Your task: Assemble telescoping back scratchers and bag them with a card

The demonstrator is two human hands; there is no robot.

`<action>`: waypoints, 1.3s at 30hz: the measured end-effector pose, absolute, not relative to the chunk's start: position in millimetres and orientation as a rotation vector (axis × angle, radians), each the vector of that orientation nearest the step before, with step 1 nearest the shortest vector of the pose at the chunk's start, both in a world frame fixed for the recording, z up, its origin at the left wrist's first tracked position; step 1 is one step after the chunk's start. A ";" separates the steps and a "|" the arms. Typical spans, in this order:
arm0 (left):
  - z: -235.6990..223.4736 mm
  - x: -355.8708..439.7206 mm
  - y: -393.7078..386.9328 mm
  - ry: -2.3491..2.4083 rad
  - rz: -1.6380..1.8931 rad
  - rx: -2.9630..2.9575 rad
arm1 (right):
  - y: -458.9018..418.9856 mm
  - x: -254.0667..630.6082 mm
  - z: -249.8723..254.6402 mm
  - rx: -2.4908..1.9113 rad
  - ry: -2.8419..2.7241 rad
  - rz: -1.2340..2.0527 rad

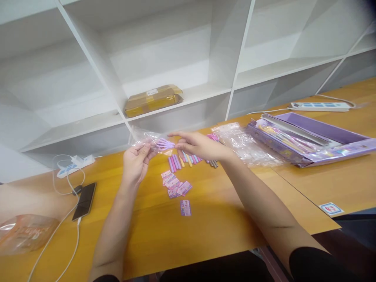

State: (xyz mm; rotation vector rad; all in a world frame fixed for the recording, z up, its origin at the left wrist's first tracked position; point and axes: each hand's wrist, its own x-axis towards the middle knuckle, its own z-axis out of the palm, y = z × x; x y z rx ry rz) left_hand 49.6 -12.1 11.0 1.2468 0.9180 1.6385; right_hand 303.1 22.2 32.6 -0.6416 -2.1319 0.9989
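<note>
My left hand (135, 160) is closed, pinching a clear plastic bag (141, 135) between thumb and fingers above the table. A small purple hand-shaped plastic piece (165, 144) with spread fingers is at the bag's right end; whether it is inside or just in front of the film I cannot tell. With thumb and fingers, my right hand (199, 145) grips the narrow end of that piece, the index finger stretched out along the bag. Below are a row of coloured sticks (174, 162) in purple, pink, yellow and blue, and several small pink and purple cards (172, 183).
To the right lie a pile of clear plastic bags (246, 145) and an open purple box (337, 150) holding packaged items. Leftward are a phone (84, 200) with its cable, a power strip (75, 166) and an orange plastic package (26, 234). White shelves (176, 47) stand behind.
</note>
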 end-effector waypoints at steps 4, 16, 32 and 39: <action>8.3 55.2 -12.6 0.895 1.573 1.236 | 24.7 301.5 27.9 -0.674 -2.101 1.041; 4.3 58.7 -10.6 0.896 1.550 1.288 | 25.9 296.6 26.1 -0.805 -2.120 1.030; 6.3 57.3 -5.4 0.887 1.650 1.192 | 24.8 304.3 36.5 -0.918 -2.235 0.789; -1.1 63.3 -6.6 0.910 1.538 1.279 | 24.0 303.1 36.4 -0.882 -2.227 0.798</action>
